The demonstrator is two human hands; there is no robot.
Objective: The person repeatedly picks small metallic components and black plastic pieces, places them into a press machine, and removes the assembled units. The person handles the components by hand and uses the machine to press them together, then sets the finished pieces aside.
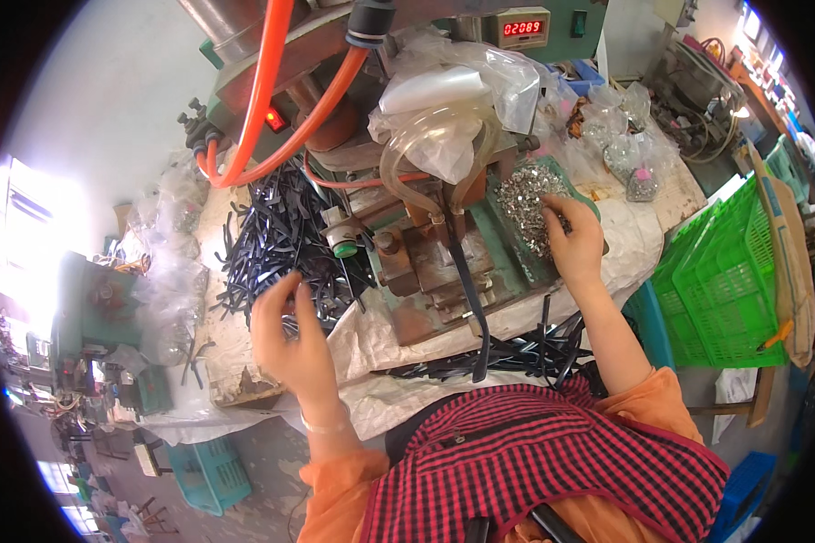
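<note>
My left hand (pixel 292 342) is over the near edge of a heap of black strips (pixel 276 226). Its fingers are bent, with a gap between thumb and forefinger, and no strip shows in it. At the right, my right hand (pixel 575 237) reaches into a pile of small silvery metal pieces (pixel 527 204) on a green tray. Its thumb and forefinger come together there; what is between them is too small to make out. Between my hands stands a press machine (pixel 439 262). One long black strip (pixel 467 290) sticks out of its tooling toward me, touched by neither hand.
Orange hoses (pixel 261 100) arch over the press at upper left. Clear tubes (pixel 391 167) and plastic bags (pixel 462 90) hang around its head. More black strips (pixel 543 351) lie along the bench's front edge. Green crates (pixel 720 271) stand right; a teal basket (pixel 210 475) sits lower left.
</note>
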